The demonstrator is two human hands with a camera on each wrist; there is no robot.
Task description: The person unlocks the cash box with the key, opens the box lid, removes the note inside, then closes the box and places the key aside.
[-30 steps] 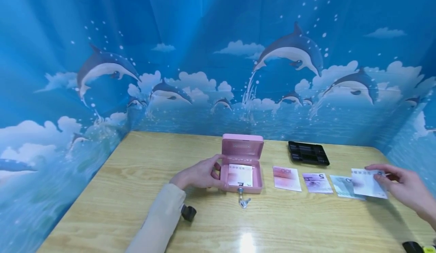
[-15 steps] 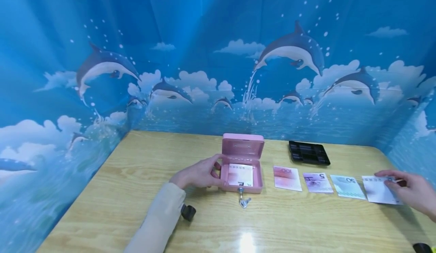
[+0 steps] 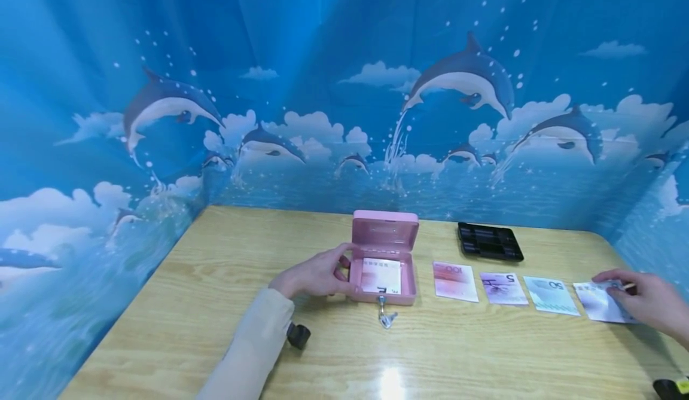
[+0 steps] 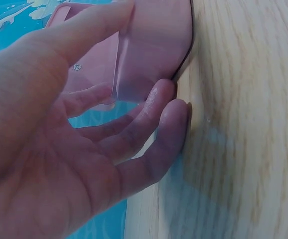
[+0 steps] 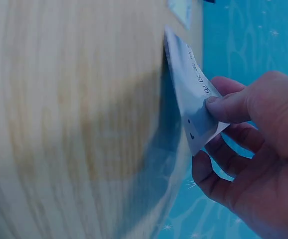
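In the head view a pink cash box (image 3: 410, 280) stands with its lid up, a pale banknote (image 3: 381, 274) inside. A small key (image 3: 387, 320) hangs from its front lock. My left hand (image 3: 320, 273) holds the box's left side, thumb toward the front corner and index finger toward the back; its other fingertips rest low near the table in the left wrist view. At the far right my right hand (image 3: 648, 298) pinches a pale banknote (image 5: 189, 84) between thumb and fingers. That note is tilted, one edge close to the table.
A red 100 note (image 3: 455, 281), a purple 5 note (image 3: 504, 289) and a green 50 note (image 3: 551, 296) lie in a row right of the box. Behind them sits a black compartment tray (image 3: 490, 242). A dolphin-print curtain (image 3: 323, 89) borders the wooden table (image 3: 242, 238).
My right hand has moved right and down with the pale banknote, from over the green 50 note to beside it. The left hand and the cash box have stayed put.
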